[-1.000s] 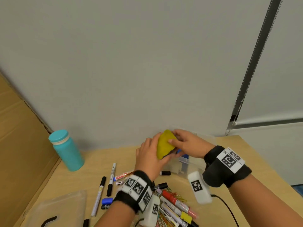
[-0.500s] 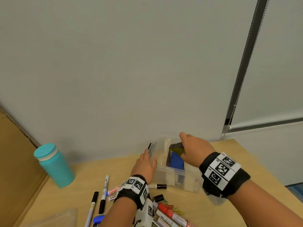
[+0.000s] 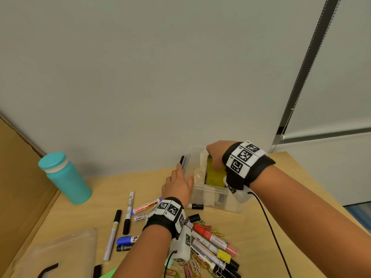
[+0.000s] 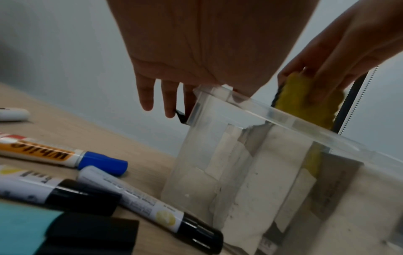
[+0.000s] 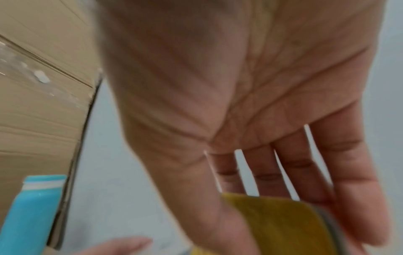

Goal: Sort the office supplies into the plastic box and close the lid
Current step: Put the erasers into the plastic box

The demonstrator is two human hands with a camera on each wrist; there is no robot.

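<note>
A clear plastic box (image 3: 210,195) with white dividers stands against the wall on the wooden table. My right hand (image 3: 215,155) reaches down into it from above and pinches a yellow sponge eraser (image 3: 214,175) between thumb and straight fingers. In the left wrist view the eraser (image 4: 305,107) stands upright, half below the rim of the box (image 4: 240,172). The right wrist view shows the eraser (image 5: 279,224) under the palm of my right hand (image 5: 283,163). My left hand (image 3: 178,183) rests against the box's left wall, fingers (image 4: 167,100) straight, thumb at the rim.
Several markers (image 3: 210,239), paper clips and a yellow binder clip (image 3: 223,255) lie in front of the box. The clear lid (image 3: 60,255) lies at the front left. A teal bottle (image 3: 66,179) and a cardboard wall (image 3: 18,177) stand left. A black cable (image 3: 271,227) trails right.
One second ago both hands held the yellow eraser above the box. The right hand has lowered it into the box, and the left hand has let go and moved to the box's left wall.
</note>
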